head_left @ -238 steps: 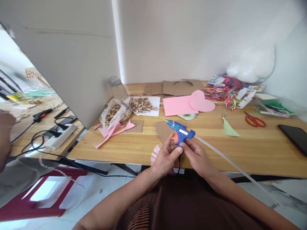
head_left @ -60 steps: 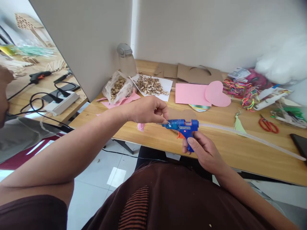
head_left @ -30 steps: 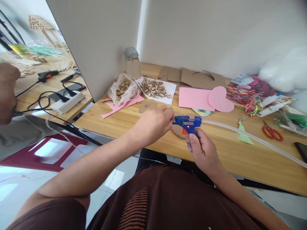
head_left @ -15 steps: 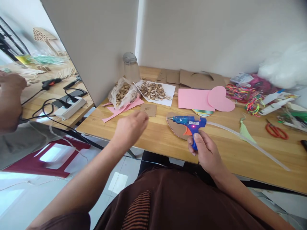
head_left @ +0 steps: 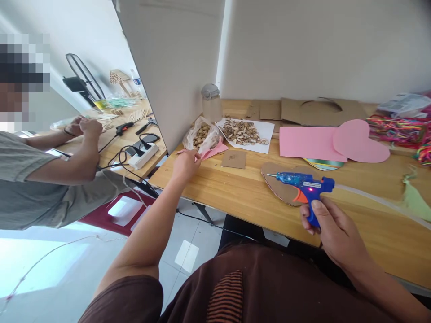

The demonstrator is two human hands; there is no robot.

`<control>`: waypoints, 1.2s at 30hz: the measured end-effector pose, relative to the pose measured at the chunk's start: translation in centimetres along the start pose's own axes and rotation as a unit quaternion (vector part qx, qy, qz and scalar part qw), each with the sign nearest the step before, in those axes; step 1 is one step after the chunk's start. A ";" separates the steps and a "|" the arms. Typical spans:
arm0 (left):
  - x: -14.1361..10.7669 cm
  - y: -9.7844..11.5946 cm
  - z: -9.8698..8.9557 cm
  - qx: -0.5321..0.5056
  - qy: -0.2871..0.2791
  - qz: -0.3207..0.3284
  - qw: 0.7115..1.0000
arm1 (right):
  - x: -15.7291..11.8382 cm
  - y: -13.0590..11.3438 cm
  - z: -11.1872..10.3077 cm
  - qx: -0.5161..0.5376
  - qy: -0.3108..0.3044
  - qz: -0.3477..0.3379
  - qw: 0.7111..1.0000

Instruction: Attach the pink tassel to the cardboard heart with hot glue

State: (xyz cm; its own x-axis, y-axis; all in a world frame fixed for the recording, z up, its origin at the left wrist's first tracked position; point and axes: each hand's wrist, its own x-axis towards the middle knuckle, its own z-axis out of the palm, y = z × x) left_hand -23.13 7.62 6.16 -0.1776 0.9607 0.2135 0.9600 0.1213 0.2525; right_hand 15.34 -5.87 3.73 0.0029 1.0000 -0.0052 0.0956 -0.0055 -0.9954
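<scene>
My right hand (head_left: 336, 229) is wrapped round the handle of a blue hot glue gun (head_left: 308, 184) with an orange trigger and a lit red light. Its nozzle points left, and a long clear glue stick (head_left: 380, 202) trails from its back. Behind the gun lies a cardboard piece (head_left: 278, 188) with a curved edge. My left hand (head_left: 186, 165) is at the pink paper scraps (head_left: 215, 150), in front of a plastic bag of peanuts (head_left: 201, 137). Its fingertips are partly hidden, so its grip cannot be made out.
Peanut shells (head_left: 242, 131) lie on white paper, near a small cardboard square (head_left: 233, 159). A grey-lidded bottle (head_left: 211, 101) stands behind. Pink paper pieces (head_left: 308, 142) and colourful cords (head_left: 397, 128) lie right. Beyond a partition (head_left: 175, 58), a person (head_left: 60, 166) works beside a power strip (head_left: 144, 156).
My left hand has moved forward and left to the pink scraps. The view has swung left, bringing more of the other person in. The right hand keeps hold of the glue gun.
</scene>
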 end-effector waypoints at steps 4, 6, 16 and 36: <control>0.8 0.3 1.1 0.018 0.002 0.000 1.000 | 0.1 0.4 -0.1 0.000 0.003 -0.006 1.000; 0.9 0.3 1.4 0.021 -0.004 -0.006 1.000 | 0.0 0.2 -0.1 0.002 0.007 0.000 1.000; -0.2 -0.4 1.6 0.001 0.010 -0.033 0.999 | -0.1 -0.7 0.7 -0.006 0.010 0.024 1.000; 2.1 -2.9 0.5 -0.043 -0.050 -0.081 0.995 | -0.2 -0.1 0.5 -0.013 0.013 0.028 0.999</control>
State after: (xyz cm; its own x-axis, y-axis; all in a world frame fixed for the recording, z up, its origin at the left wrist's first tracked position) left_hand -26.14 9.44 5.38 -0.3017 0.9508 0.0701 0.8978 0.2586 0.3564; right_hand 14.80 -6.09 3.81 0.0346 0.9977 -0.0579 0.1207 -0.0617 -0.9908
